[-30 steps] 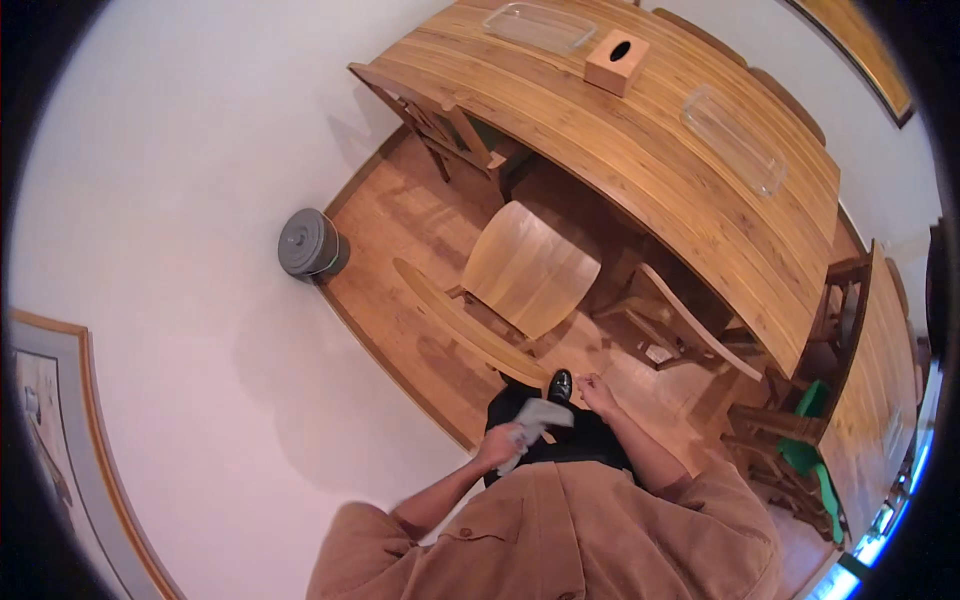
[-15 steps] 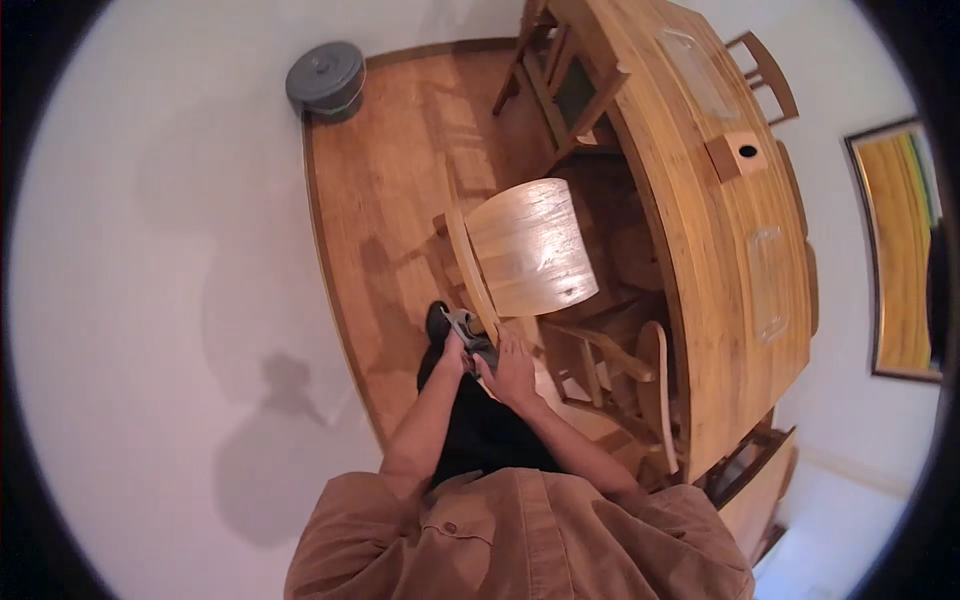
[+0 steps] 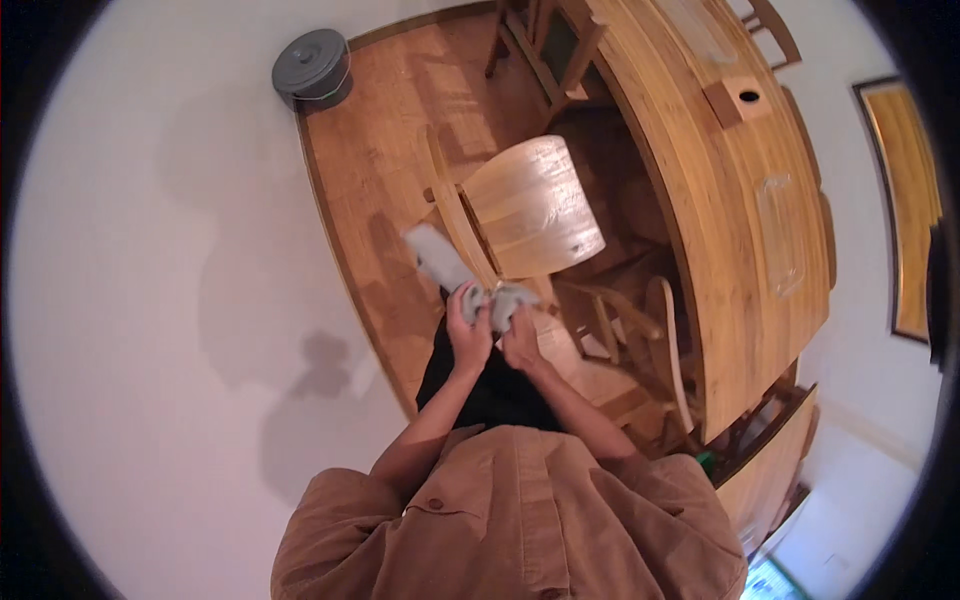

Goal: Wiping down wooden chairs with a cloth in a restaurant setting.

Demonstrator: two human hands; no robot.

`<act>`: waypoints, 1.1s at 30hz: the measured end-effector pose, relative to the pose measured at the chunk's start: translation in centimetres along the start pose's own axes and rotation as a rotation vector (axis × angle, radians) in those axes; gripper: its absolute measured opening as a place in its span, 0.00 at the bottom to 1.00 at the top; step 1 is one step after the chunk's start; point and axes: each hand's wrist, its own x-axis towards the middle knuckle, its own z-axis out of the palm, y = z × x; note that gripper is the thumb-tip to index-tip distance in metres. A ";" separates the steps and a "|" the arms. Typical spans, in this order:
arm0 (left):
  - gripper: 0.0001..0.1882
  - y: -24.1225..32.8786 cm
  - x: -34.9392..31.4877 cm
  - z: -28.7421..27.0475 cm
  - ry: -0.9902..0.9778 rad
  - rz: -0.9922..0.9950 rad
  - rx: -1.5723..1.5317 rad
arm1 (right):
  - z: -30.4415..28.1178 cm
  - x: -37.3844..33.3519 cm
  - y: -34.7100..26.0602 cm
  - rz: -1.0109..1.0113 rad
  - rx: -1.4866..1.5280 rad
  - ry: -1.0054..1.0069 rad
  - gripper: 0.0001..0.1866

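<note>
A light grey cloth (image 3: 438, 257) is bunched between my two hands, in front of the near side of a wooden chair (image 3: 540, 207). My left hand (image 3: 470, 333) is closed on it, and one part sticks out past the fingers toward the far left. Another bunched part rises above my right hand (image 3: 521, 340), whose fingers are pinched on it. Blur softens the cloth's edges. The chair's pale, shiny seat lies just beyond my hands, and its curved backrest is on the left of the seat.
A long wooden table (image 3: 690, 230) runs along the right, bearing a wooden tissue box (image 3: 735, 101) and a clear tray (image 3: 783, 235). Another chair (image 3: 665, 350) is close to my right forearm. A grey lidded bucket (image 3: 312, 68) stands by the white wall at far left.
Both hands have come up off the chair's near edge with the cloth, which is now raised and more spread out. My right hand's flat fingers have closed on it. The view has shifted.
</note>
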 end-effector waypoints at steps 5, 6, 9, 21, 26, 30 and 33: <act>0.28 2.7 1.9 1.1 -0.367 0.630 0.875 | 0.3 -0.6 -1.6 0.406 1.182 0.519 0.26; 0.29 3.1 2.2 1.6 -0.545 0.733 0.976 | 0.2 -1.1 -0.5 0.404 1.199 0.556 0.26; 0.26 4.0 2.9 3.7 -0.839 0.658 1.267 | 0.2 -1.8 1.6 0.430 0.645 0.805 0.22; 0.23 8.5 5.8 -0.8 -0.867 0.239 1.185 | -2.3 1.5 2.9 0.657 0.606 0.408 0.20; 0.40 9.3 18.5 -9.0 -0.578 -0.140 0.922 | 2.2 8.6 3.3 0.536 0.176 0.083 0.34; 0.50 11.0 23.9 -5.8 -0.479 -0.508 0.713 | 1.5 12.2 2.6 0.739 0.209 -0.194 0.44; 0.55 10.0 28.6 -2.9 -0.561 -0.650 0.757 | 3.8 14.2 4.7 0.818 0.350 -0.245 0.51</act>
